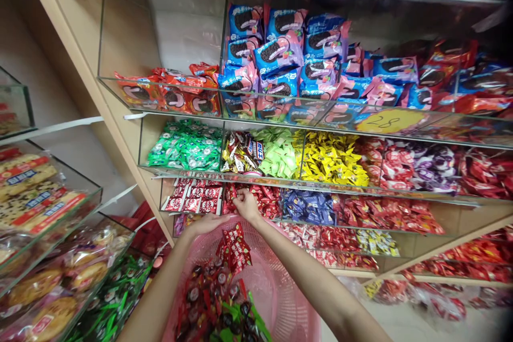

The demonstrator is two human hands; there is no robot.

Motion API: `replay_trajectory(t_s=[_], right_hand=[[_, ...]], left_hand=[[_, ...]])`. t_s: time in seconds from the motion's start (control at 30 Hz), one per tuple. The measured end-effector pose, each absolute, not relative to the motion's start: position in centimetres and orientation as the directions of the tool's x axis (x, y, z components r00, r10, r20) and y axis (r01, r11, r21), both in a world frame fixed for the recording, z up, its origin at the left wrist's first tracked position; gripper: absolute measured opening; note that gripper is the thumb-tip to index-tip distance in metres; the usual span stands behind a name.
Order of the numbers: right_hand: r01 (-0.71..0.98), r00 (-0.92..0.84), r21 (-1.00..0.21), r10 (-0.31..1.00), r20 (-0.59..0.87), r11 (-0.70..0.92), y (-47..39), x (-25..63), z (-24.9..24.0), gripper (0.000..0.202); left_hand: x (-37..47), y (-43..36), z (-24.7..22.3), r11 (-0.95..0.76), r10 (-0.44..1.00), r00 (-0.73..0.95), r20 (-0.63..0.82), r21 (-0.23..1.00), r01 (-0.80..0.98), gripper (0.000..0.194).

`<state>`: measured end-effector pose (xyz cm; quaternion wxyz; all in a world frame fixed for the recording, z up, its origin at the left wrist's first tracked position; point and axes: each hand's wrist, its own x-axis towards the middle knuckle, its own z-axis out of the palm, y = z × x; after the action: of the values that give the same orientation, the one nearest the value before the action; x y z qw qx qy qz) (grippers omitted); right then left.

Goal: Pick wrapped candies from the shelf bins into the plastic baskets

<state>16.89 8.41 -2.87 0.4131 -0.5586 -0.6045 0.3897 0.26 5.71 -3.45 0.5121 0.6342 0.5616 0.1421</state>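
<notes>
"Pink basket (pixel 290 275) is looming nearest, carrying wrapped sweets (pixel 204 294)."
"Shelves (pixel 86 75) are standing beyond it. Hands?"
"Left hand (pixel 206 224) is gripping its rim; just beyond it, right hand (pixel 247 207) is hanging bent-fingered at red packets (pixel 269 200). Whether it's grasping one, I can't tell."

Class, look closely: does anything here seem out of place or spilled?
Nothing appears spilled from the pink basket. One mild oddity: left of the yellow packets, brown-wrapped sweets and light green packets lie together with no divider visible between them, whereas neighbouring darker green packets look sorted.
</notes>
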Motion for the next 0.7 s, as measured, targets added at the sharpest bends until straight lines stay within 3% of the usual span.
replay_trajectory(t_s=[0.23,0.43,0.53,0.7], right_hand=[[0.587,0.033,-0.804,0.99,0.138,0.092,8.5,16.1,-1.5,0.019],[0.699,0.05,-0.71,0.985,0.164,0.083,9.1,15.6,-0.9,0.033],[0.7,0.038,-0.708,0.986,0.16,0.088,9.2,15.8,-1.0,0.024],[0.562,0.035,-0.822,0.99,0.137,0.094,9.0,16.6,-1.3,0.005]], left_hand=[[0.1,5.7,-3.6,0.137,0.862,0.319,-0.394,0.787,0.602,0.074],[0.4,5.3,-2.7,0.14,0.864,0.313,-0.395,0.784,0.604,0.069],[0.5,5.2,-2.4,0.13,0.863,0.309,-0.399,0.768,0.627,0.068],[0.4,5.3,-2.5,0.117,0.866,0.304,-0.397,0.751,0.649,0.069]])
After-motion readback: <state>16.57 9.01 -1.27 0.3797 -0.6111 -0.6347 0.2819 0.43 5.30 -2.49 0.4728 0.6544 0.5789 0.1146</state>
